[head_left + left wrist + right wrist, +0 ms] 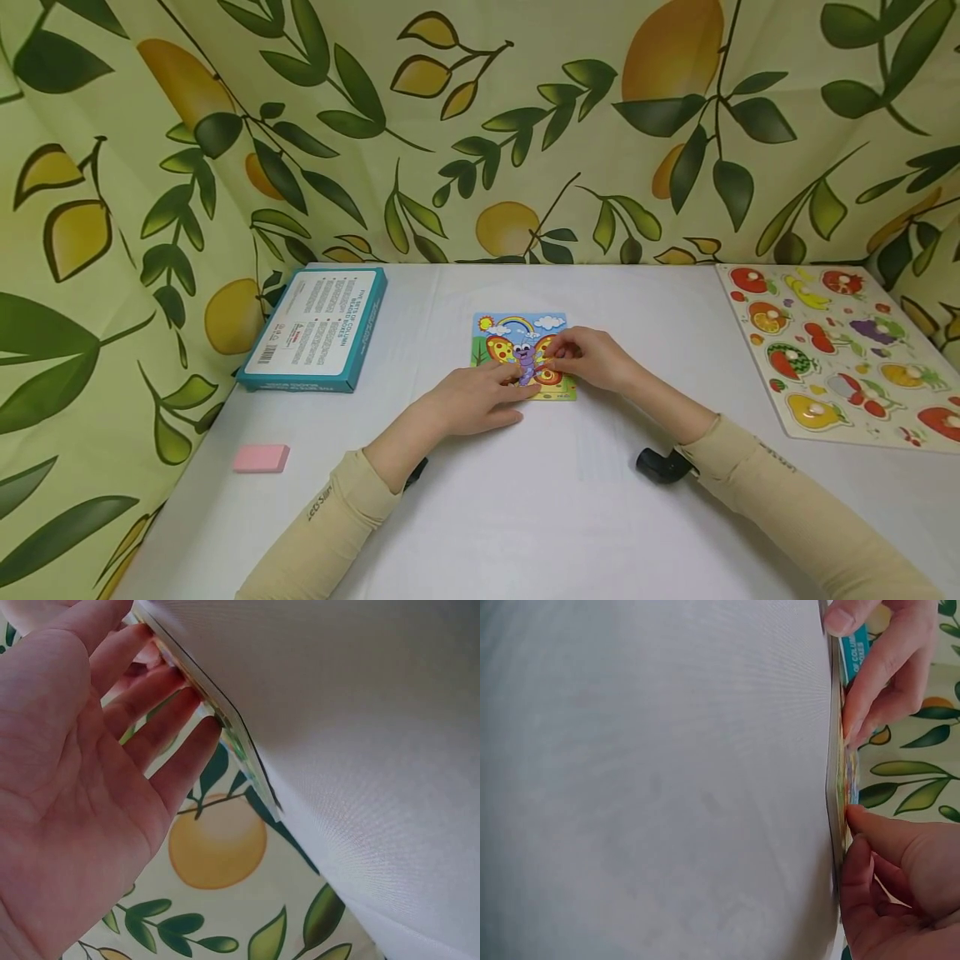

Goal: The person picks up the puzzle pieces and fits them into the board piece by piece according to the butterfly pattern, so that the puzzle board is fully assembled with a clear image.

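A butterfly jigsaw puzzle [513, 322] with a rainbow and sun lies on the white table. My left hand [476, 396] rests on its lower left part, fingers stretched out and fingertips on the picture. From the left wrist view, the left hand [112, 765] shows its palm, with the fingers reaching to the thin board [240, 742]. My right hand [592, 358] is over the butterfly's right wing, where thumb and bent fingers pinch a puzzle piece mostly hidden by the fingertips. In the right wrist view, the right hand [900, 877] has its thumb tip right at the puzzle's surface.
A teal and white box [315, 329] lies at the back left. Nearer on that side is a pink block [261, 458]. At the right lies a fruit peg board [847, 358]. Black devices [663, 465] sit under the wrists, and a leaf-patterned curtain [450, 125] borders the table.
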### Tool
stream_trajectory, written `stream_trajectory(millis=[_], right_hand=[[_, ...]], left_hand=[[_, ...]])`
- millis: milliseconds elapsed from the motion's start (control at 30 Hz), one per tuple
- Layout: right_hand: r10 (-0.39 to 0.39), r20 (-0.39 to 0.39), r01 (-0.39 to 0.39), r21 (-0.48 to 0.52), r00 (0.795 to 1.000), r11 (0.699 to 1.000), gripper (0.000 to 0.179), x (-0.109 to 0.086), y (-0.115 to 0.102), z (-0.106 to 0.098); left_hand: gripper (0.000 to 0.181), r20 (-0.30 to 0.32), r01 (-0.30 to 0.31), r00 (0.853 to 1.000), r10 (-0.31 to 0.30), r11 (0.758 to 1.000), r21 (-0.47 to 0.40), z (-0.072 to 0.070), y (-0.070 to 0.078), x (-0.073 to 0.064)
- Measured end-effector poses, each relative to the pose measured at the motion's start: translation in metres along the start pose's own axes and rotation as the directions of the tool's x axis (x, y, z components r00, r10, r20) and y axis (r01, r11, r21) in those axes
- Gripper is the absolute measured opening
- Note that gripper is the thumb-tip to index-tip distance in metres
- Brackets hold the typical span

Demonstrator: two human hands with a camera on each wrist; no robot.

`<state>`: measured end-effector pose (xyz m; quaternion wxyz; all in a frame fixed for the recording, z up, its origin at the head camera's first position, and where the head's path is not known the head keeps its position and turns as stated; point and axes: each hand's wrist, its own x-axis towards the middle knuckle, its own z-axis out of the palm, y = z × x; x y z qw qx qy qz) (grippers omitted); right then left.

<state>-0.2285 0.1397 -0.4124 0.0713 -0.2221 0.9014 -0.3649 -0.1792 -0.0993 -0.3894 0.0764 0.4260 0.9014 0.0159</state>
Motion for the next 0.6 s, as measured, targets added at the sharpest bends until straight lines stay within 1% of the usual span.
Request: stream_trajectory(millis=[100,167,267,433,533,600], right_hand=[[0.007,-0.015,-0.007,-0.002,1.000,1.000,0.011,0.001,0.001,-0.001],[0.003,-0.008,-0.003,-0.004,1.000,1.000,0.010,0.001,0.002,-0.002],[-0.012,0.031,0.013,-0.013,0.999,1.000,0.011,-0.001,0.004,-0.005],[-0.016,0.118,0.017,-0.011,0.993,1.000,0.022,-0.008,0.009,-0.011],[-0.018,0.142,0.020,-0.012,0.990,1.000,0.025,-0.012,0.010,-0.013],[-0.039,0.142,0.041,-0.017,0.989,0.999,0.025,-0.014,0.010,-0.012]], left_hand=[[0.046,0.003,-0.001,1.000,0.001,1.000,0.003,0.000,0.000,0.000],[0.046,0.005,-0.006,1.000,0.006,1.000,0.005,0.000,0.000,0.001],[0.047,0.000,-0.019,1.000,0.019,1.000,0.008,0.000,0.000,0.002],[0.046,-0.001,-0.038,0.999,0.038,0.999,0.007,0.002,-0.003,0.002],[0.044,-0.011,-0.060,0.998,0.061,0.998,0.030,0.001,-0.005,0.001],[0.042,-0.026,-0.074,0.997,0.075,0.996,0.051,0.001,-0.006,0.000]])
